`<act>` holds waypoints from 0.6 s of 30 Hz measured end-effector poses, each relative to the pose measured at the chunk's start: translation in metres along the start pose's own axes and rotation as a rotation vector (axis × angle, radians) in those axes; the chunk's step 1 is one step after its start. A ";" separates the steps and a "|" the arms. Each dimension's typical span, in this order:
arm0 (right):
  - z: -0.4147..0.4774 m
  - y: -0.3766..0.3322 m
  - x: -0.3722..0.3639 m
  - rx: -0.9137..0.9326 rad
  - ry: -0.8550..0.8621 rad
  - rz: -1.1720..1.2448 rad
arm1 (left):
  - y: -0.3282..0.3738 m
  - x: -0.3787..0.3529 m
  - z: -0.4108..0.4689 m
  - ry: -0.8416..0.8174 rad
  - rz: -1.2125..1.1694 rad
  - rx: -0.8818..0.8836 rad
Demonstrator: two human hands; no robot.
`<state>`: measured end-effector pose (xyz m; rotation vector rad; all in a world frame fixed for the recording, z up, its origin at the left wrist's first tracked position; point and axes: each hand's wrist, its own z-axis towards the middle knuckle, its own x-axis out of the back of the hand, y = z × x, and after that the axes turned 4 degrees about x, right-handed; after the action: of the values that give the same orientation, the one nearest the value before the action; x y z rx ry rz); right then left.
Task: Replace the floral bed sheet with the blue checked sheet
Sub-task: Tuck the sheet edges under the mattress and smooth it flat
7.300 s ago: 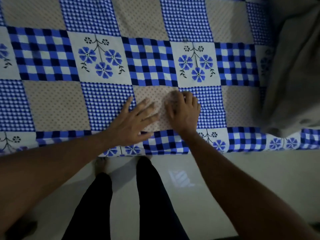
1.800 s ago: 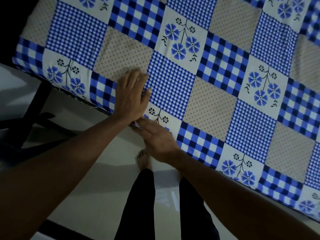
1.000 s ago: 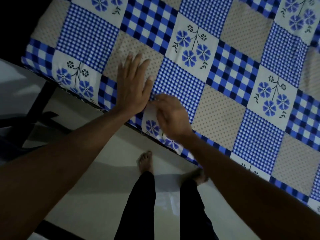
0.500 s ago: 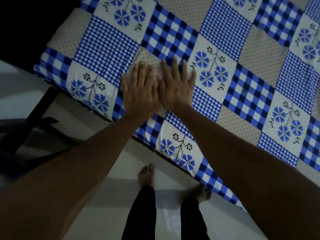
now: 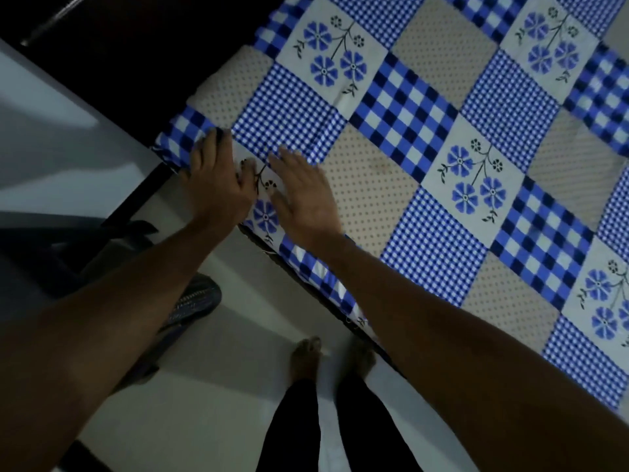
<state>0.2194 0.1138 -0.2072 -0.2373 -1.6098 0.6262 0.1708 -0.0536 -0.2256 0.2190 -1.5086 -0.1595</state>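
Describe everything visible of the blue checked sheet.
The blue checked sheet is a patchwork-print cloth: squares of fine blue gingham, bold blue-and-white checks, beige dots and blue flowers on white. It lies spread flat, its near edge folded down over the side. The left hand and right hand rest flat on it near the corner.

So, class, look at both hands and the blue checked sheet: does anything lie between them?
Nothing visible does. The left hand and the right hand both rest flat, directly on the blue checked sheet, near its corner at the bed's edge.
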 end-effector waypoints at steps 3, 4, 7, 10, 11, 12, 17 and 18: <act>-0.006 0.037 0.025 -0.225 0.307 -0.029 | 0.000 0.007 0.022 0.031 0.000 0.131; -0.007 0.051 0.034 -0.340 0.320 -0.068 | -0.002 0.010 0.034 0.034 -0.007 0.209; -0.003 0.078 0.043 -0.582 0.104 -0.221 | -0.025 0.010 0.076 -0.037 -0.078 0.427; 0.011 0.074 0.031 -0.531 0.026 -0.268 | -0.038 0.014 0.102 -0.068 -0.064 0.299; 0.018 0.067 0.026 -0.494 0.024 -0.262 | -0.037 0.016 0.105 -0.054 0.014 0.209; 0.027 0.059 0.022 -0.456 0.021 -0.262 | -0.036 0.017 0.108 -0.046 0.082 0.125; 0.068 0.022 0.001 -0.329 -0.067 -0.257 | -0.041 0.019 0.115 0.049 0.108 -0.019; 0.071 0.012 -0.005 -0.295 -0.090 -0.250 | -0.046 0.017 0.113 0.077 0.106 -0.023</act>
<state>0.1486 0.1032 -0.2198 -0.2212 -1.7829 0.2090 0.0601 -0.1069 -0.2148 0.1246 -1.4371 -0.0825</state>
